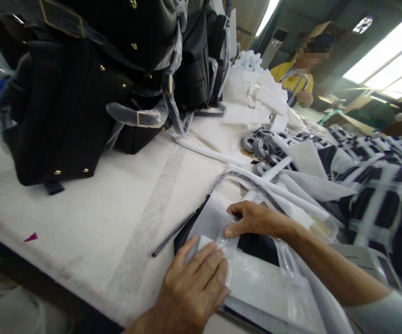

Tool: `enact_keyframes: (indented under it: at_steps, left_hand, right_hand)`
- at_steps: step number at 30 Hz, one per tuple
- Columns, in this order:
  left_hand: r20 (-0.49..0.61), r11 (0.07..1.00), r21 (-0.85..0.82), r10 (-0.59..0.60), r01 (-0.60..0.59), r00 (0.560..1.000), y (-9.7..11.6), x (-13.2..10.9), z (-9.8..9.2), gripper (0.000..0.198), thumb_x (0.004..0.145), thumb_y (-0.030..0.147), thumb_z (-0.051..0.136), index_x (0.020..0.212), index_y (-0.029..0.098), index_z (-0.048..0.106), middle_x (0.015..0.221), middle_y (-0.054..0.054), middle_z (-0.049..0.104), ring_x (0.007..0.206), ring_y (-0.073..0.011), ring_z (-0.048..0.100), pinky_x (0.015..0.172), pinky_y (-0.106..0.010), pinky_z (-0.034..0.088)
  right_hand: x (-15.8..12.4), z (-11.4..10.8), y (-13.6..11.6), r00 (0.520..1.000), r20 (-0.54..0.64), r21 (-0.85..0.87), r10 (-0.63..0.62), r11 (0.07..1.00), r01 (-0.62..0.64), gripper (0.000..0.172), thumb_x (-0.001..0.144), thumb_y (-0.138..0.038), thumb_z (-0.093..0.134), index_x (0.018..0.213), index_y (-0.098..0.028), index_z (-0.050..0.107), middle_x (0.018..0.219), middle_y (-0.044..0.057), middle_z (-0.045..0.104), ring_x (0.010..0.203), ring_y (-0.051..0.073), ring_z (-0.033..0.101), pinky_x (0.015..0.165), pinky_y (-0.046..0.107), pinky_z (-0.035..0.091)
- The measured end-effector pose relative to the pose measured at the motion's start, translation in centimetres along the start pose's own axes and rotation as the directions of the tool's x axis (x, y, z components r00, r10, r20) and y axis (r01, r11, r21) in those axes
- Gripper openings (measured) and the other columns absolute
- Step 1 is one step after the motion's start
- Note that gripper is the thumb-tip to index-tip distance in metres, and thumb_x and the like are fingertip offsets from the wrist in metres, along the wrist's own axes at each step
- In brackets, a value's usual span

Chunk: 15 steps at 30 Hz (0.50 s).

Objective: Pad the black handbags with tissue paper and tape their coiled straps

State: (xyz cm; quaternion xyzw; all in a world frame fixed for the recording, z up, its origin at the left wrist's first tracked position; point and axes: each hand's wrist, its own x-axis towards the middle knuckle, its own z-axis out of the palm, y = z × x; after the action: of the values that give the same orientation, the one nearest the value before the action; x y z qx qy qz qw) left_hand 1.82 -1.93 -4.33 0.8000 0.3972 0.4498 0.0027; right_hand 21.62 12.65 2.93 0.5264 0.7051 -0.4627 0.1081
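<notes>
Some white sheeting (210, 218) lies under the left hand (197, 280), fingers (203, 256) flat, and right hand (248, 219), fingers parted.

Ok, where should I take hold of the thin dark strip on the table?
Probably the lower end of the thin dark strip, from the left: that tip sticks out over the table, clear of the left hand, while the upper part runs beside the black piece.

Left hand (197, 283), 6 o'clock: forearm cut off by bottom edge; white piece (205, 241) half hidden beneath. Right hand (251, 220), 4 o'clock: some fingers hidden; sleeve (385, 311) cut off. Pile (371, 195), 3 o'clock: blurred. Person (293, 83), 2 o'clock: head pixelated. Upper bag (117, 32), 11 o'clock: top cut off.
</notes>
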Motion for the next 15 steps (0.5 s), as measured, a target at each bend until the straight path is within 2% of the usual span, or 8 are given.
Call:
enact_keyframes:
  at_steps: [3, 6, 10, 15]
  left_hand:
    - [0.005, 1.000, 0.001, 0.005, -0.005, 1.000, 0.0, -0.1, -0.1, 0.020, 0.094, 0.022, 0.055, 0.108, 0.015, 0.068, 0.108, -0.005, 0.073, 0.114, -0.0189, 0.064, 0.119, -0.043, 0.034]
    - [0.005, 1.000, 0.012, -0.009, 0.009, 1.000, 0.1, -0.3, 0.1, 0.020, 0.094, 0.025, 0.057, 0.108, 0.016, 0.068, 0.108, -0.005, 0.073, 0.114, -0.0186, 0.064, 0.119, -0.043, 0.034]
    - [-0.035, 1.000, 0.024, 0.005, -0.004, 0.999, 0.0, -0.4, 0.5, 0.019, 0.093, 0.028, 0.059, 0.106, 0.017, 0.067, 0.107, -0.003, 0.073, 0.113, -0.0171, 0.064, 0.121, -0.041, 0.029]
    - [-0.001, 1.000, -0.014, -0.021, 0.021, 1.000, -0.2, -0.4, 0.6, 0.021, 0.096, 0.030, 0.056, 0.111, 0.018, 0.064, 0.112, -0.003, 0.072, 0.114, -0.0165, 0.062, 0.119, -0.040, 0.030]
  right_hand:
    - [-0.1, -0.2, -0.4, 0.993, 0.109, 0.100, 0.052, 0.993, -0.062, 0.048, 0.058, -0.058, 0.084, 0.083, -0.019, 0.072, 0.076, -0.004, 0.066, 0.076, 0.017, 0.058, 0.065, 0.023, 0.043]
    - [0.4, 0.3, -0.3, 0.983, 0.150, 0.209, 0.110, 0.968, -0.140, 0.046, 0.053, -0.052, 0.088, 0.081, -0.018, 0.073, 0.077, -0.001, 0.069, 0.077, 0.019, 0.061, 0.070, 0.026, 0.048]
    - [1.1, 1.0, 0.3, 0.972, 0.233, 0.450, 0.035, 0.882, -0.139, 0.042, 0.057, -0.043, 0.088, 0.085, -0.015, 0.074, 0.082, 0.002, 0.073, 0.076, 0.019, 0.065, 0.077, 0.030, 0.052]
    - [1.3, 1.4, 0.0, 0.958, 0.285, 0.514, -0.040, 0.850, -0.117, 0.043, 0.057, -0.040, 0.088, 0.087, -0.014, 0.073, 0.079, 0.002, 0.072, 0.079, 0.018, 0.067, 0.085, 0.031, 0.052]
